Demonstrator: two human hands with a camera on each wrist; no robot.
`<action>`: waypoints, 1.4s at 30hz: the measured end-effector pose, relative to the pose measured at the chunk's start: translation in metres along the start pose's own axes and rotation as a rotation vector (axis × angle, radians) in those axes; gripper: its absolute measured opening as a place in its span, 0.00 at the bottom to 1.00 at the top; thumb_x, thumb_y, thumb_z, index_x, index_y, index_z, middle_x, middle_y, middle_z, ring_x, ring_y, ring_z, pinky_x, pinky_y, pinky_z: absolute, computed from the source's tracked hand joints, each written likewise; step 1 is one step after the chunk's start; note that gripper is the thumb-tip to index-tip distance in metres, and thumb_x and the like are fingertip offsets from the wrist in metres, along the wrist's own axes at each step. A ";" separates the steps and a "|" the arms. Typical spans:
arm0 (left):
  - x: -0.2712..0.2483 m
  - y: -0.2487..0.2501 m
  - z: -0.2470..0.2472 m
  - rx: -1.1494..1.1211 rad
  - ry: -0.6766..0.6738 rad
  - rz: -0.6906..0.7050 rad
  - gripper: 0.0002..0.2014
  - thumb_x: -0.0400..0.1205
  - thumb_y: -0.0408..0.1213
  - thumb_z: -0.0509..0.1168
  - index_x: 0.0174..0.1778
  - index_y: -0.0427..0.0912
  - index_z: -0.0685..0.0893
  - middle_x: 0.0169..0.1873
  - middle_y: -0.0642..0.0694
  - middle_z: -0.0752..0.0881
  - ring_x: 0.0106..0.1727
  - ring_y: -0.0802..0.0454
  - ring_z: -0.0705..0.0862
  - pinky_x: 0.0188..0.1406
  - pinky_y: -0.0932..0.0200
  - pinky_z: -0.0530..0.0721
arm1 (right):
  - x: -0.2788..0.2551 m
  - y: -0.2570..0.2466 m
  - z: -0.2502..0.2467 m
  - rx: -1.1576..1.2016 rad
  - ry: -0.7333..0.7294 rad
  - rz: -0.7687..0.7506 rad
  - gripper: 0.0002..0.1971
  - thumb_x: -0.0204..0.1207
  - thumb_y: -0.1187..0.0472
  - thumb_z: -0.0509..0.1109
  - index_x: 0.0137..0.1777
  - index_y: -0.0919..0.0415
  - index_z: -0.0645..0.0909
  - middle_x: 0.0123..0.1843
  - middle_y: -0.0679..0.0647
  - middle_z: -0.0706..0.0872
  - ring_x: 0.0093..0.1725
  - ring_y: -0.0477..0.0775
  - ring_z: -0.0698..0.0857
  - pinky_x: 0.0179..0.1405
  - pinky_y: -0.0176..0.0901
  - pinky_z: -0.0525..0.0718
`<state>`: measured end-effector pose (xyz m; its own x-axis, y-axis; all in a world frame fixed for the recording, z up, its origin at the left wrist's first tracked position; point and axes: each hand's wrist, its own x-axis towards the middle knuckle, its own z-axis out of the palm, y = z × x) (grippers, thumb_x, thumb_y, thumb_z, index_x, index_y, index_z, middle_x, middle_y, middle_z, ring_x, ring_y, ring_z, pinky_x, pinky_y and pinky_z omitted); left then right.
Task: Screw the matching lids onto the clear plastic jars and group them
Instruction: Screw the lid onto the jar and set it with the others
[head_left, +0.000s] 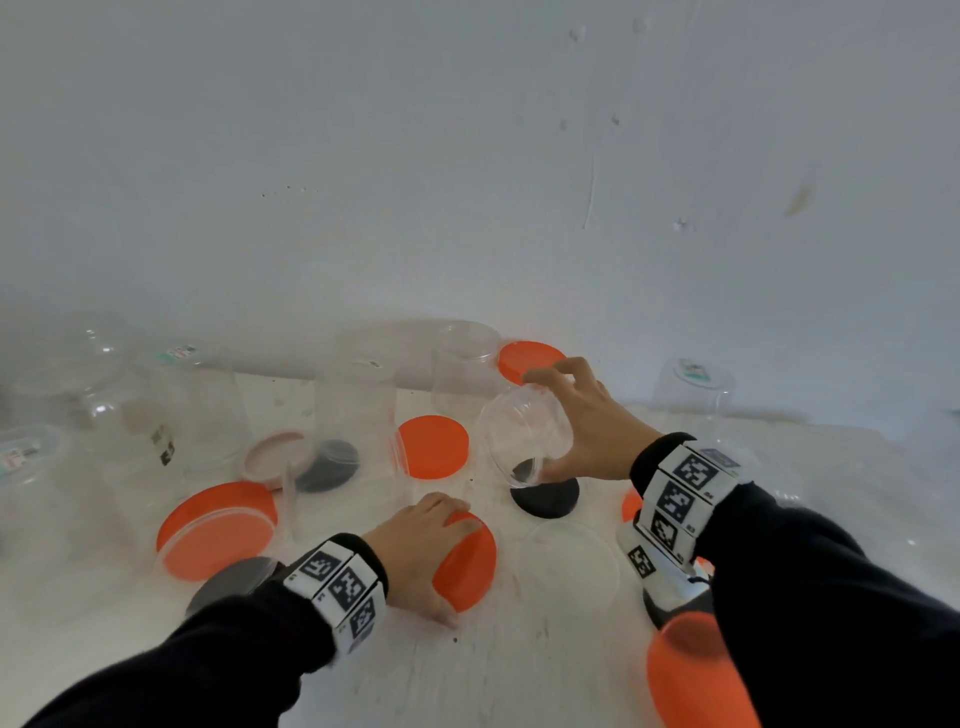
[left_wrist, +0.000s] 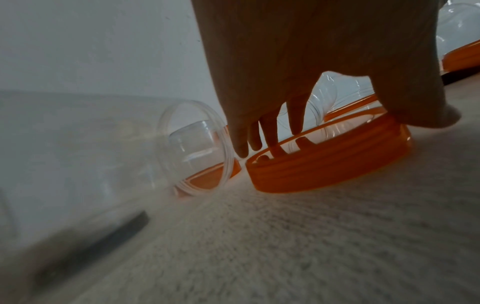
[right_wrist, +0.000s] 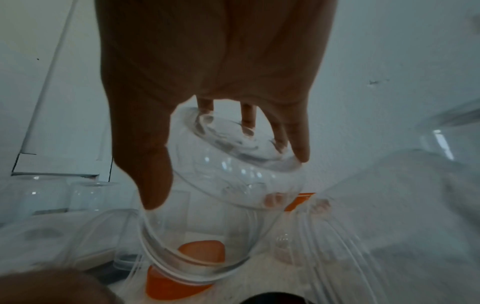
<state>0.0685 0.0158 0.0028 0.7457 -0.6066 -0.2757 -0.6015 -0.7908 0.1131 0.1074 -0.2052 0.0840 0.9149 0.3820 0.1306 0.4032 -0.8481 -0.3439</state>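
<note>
My left hand grips an orange lid near the table's front middle, thumb on its near rim and fingers over the far rim. In the left wrist view that orange lid is tilted, one edge off the table, with the fingers reaching inside it. Further back, my right hand holds a small clear jar tilted above a black lid. In the right wrist view the thumb presses the clear jar on one side and the fingers wrap its base.
Several clear jars stand or lie across the white table up to the wall. Loose lids lie about: a large orange one, another orange one, a pink one, a grey one, a clear one.
</note>
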 end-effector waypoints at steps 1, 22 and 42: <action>0.000 0.000 -0.001 -0.008 0.000 -0.001 0.48 0.69 0.59 0.72 0.80 0.49 0.55 0.79 0.46 0.55 0.79 0.47 0.53 0.78 0.49 0.59 | -0.005 -0.001 0.000 0.010 0.009 0.006 0.49 0.56 0.48 0.83 0.74 0.45 0.59 0.69 0.45 0.57 0.67 0.54 0.67 0.64 0.52 0.78; -0.041 0.003 -0.006 -0.310 0.127 0.024 0.47 0.65 0.58 0.76 0.78 0.56 0.60 0.74 0.57 0.58 0.73 0.57 0.62 0.72 0.56 0.69 | -0.072 -0.046 0.012 0.029 0.066 0.207 0.56 0.52 0.45 0.85 0.78 0.59 0.58 0.63 0.48 0.59 0.62 0.49 0.68 0.57 0.37 0.74; -0.116 -0.014 -0.014 -0.654 0.440 0.043 0.44 0.47 0.81 0.65 0.60 0.72 0.66 0.65 0.73 0.65 0.64 0.81 0.63 0.54 0.77 0.68 | -0.123 -0.075 0.078 0.472 0.024 0.382 0.57 0.54 0.48 0.85 0.76 0.56 0.51 0.70 0.49 0.65 0.69 0.49 0.69 0.67 0.41 0.72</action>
<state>-0.0054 0.0966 0.0470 0.8527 -0.5062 0.1295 -0.4435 -0.5702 0.6915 -0.0365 -0.1600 0.0215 0.9955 0.0694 -0.0646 -0.0019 -0.6667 -0.7453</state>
